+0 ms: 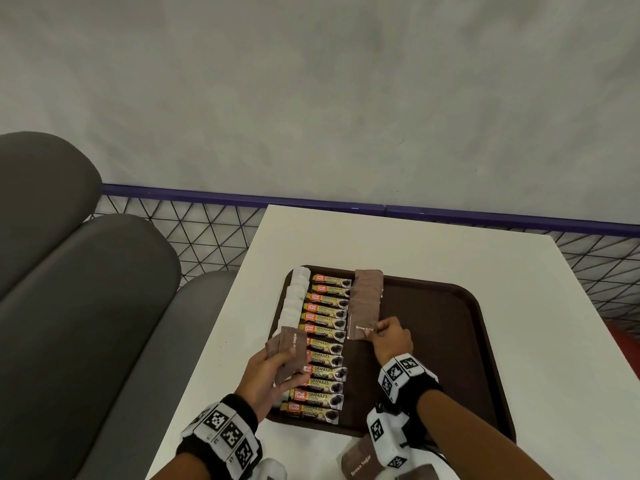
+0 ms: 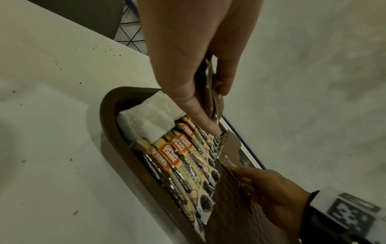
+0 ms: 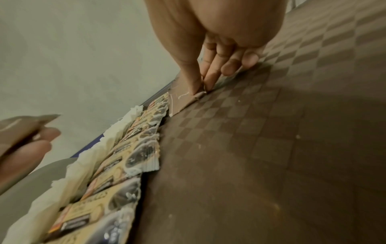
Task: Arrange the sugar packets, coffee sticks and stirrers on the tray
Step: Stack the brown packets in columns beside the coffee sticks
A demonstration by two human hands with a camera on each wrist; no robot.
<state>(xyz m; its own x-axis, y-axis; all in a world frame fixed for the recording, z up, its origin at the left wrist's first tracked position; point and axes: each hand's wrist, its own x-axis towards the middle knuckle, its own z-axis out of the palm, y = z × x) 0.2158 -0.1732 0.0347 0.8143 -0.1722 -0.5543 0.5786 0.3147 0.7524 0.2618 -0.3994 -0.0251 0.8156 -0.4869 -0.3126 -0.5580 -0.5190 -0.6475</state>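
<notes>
L hand point(image 1: 268, 370) – grips spare brown sugar packets point(image 1: 290, 351) | R hand point(image 1: 391, 336) – fingertips pinch packet point(image 1: 362, 328) on tray point(image 1: 450, 341)

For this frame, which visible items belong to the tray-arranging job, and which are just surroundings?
In the job:
- dark brown plastic tray
- column of coffee granule sticks
- white paper sachets
- brown sugar packet, pinched by the right hand
- spare brown sugar packets in the left hand

Surroundings:
- white table
- grey padded seat
- purple-railed mesh fence
</notes>
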